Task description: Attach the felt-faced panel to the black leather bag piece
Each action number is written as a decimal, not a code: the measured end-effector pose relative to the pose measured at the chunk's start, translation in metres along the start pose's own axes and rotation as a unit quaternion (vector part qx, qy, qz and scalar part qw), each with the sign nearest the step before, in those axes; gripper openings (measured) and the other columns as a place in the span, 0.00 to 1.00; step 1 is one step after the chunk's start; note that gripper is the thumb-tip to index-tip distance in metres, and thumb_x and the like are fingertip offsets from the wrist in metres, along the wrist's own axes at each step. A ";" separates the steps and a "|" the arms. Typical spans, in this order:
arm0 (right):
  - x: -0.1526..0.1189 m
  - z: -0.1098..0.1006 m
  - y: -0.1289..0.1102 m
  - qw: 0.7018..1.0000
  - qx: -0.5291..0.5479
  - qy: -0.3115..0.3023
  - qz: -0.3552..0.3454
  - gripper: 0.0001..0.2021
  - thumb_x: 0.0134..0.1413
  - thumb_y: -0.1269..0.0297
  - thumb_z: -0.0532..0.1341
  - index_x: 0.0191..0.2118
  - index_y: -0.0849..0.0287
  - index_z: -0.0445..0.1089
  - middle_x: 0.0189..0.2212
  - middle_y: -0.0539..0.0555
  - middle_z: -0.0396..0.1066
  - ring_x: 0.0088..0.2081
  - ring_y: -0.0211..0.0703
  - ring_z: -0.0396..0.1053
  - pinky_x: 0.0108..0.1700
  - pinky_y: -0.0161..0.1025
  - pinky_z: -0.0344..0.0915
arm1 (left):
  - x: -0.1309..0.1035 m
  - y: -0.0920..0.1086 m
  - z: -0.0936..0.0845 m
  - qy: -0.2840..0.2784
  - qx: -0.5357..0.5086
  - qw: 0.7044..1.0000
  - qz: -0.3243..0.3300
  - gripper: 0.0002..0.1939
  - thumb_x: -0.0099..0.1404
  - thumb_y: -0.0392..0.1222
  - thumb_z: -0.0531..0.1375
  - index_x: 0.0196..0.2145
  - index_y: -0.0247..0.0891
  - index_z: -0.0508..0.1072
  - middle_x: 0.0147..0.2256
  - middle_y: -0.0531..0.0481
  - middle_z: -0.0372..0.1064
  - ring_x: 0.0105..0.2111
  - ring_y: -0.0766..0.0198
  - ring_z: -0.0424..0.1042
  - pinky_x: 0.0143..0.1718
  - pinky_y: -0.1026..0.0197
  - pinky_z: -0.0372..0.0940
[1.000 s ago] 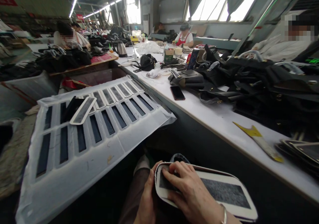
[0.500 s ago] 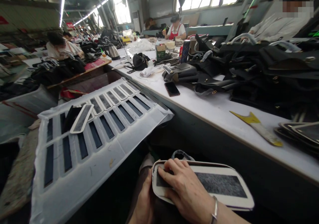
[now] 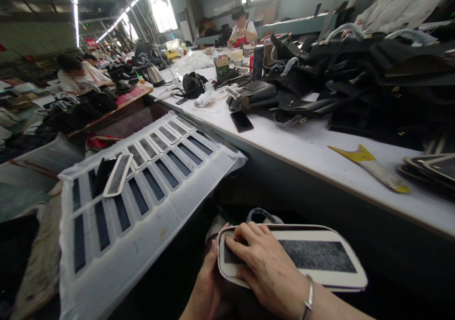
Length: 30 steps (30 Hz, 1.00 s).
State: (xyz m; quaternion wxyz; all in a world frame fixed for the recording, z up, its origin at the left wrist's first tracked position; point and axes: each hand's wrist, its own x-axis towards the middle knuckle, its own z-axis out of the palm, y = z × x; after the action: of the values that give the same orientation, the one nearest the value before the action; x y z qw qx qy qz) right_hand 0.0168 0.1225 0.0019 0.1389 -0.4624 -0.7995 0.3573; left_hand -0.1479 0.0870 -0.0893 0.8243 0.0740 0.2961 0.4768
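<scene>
A bag piece (image 3: 320, 258) with a cream base, rounded corners and a dark textured strip lies over my lap at the bottom centre. My left hand (image 3: 209, 277) grips its left end from the side, fingers mostly hidden behind the edge. Across the left part of the base rests my right hand (image 3: 261, 258), its fingers spread and bent, pressing on the surface; a metal bracelet circles the wrist. Behind the piece a wrapped handle (image 3: 263, 213) sticks up.
To the left, a white-covered board (image 3: 149, 234) carries dark strips and cream-edged panels (image 3: 119, 174). The white table (image 3: 284, 163) holds a phone (image 3: 241, 120), a yellow-ended tool (image 3: 369, 167) and piled black bags (image 3: 380, 102). Other people sit farther back.
The view has shifted slightly. My right hand stays on the base in nearly the same pose, and my left hand still holds the left end. The piece's right end appears slightly higher.
</scene>
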 end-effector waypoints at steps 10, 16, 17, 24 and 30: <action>0.000 0.002 0.001 1.000 -0.009 0.001 0.001 0.19 0.49 0.73 0.61 0.49 0.53 0.68 0.45 0.53 0.66 0.46 0.49 0.60 0.49 0.49 0.54 | -0.007 0.022 0.017 0.053 0.066 0.996 -0.018 0.22 0.71 0.47 0.55 0.59 0.40 0.70 0.60 0.46 0.67 0.66 0.55 0.54 0.69 0.54 0.39; 0.001 0.001 0.002 1.000 -0.002 -0.016 0.009 0.19 0.50 0.73 0.60 0.49 0.54 0.69 0.46 0.55 0.66 0.46 0.51 0.60 0.49 0.51 0.55 | -0.008 0.037 0.023 0.031 0.170 0.985 -0.026 0.21 0.68 0.46 0.59 0.58 0.43 0.71 0.58 0.46 0.69 0.63 0.50 0.59 0.69 0.48 0.41; 0.000 0.002 0.002 1.000 0.000 -0.018 0.009 0.19 0.50 0.72 0.60 0.49 0.54 0.69 0.46 0.55 0.66 0.46 0.52 0.60 0.49 0.51 0.55 | -0.008 0.039 0.023 0.025 0.182 0.983 -0.029 0.21 0.68 0.46 0.59 0.58 0.43 0.71 0.59 0.46 0.68 0.63 0.50 0.59 0.68 0.48 0.42; 0.000 0.004 0.004 1.000 -0.005 -0.013 0.007 0.18 0.51 0.73 0.60 0.48 0.54 0.69 0.46 0.54 0.66 0.46 0.51 0.60 0.49 0.51 0.55 | -0.005 0.042 0.020 0.016 0.211 0.976 -0.047 0.21 0.68 0.47 0.59 0.58 0.46 0.70 0.59 0.46 0.68 0.62 0.49 0.61 0.66 0.46 0.48; 0.000 0.003 0.006 1.000 -0.012 -0.017 0.001 0.16 0.53 0.71 0.61 0.48 0.52 0.69 0.46 0.54 0.67 0.46 0.51 0.61 0.49 0.51 0.56 | -0.007 0.040 0.027 0.038 0.196 0.979 -0.046 0.21 0.64 0.50 0.64 0.54 0.50 0.74 0.57 0.50 0.70 0.63 0.49 0.60 0.66 0.47 0.50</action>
State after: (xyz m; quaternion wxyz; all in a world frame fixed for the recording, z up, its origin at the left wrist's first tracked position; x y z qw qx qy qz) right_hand 0.0186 0.1228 -0.0044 0.1192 -0.4583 -0.8057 0.3559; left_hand -0.1654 0.1070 -0.0478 0.8031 0.2020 0.4181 0.3735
